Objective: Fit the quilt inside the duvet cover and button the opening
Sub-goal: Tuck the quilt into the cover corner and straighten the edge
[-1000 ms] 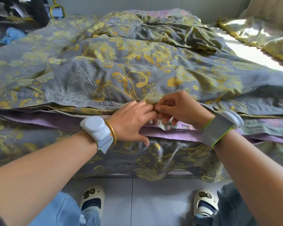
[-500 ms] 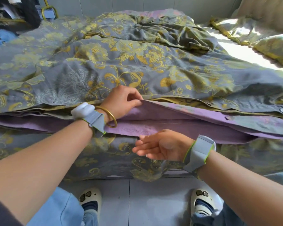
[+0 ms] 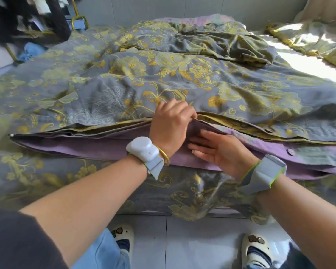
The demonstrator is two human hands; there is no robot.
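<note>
At the near edge of the bed [image 3: 47, 169], centre frame, a person's left hand [image 3: 171, 123] pinches the upper hem of the grey-and-gold duvet cover [image 3: 124, 90], spread across it, while the right hand [image 3: 221, 152] lies flat, fingers straight, on its lilac lower flap. The cloth looks soft, light and limp, best gripped at the hem beside a button [image 3: 290, 151].

slit in the duvet cover [image 3: 202, 94] seems passable right of the left hand [image 3: 170, 124].
</note>
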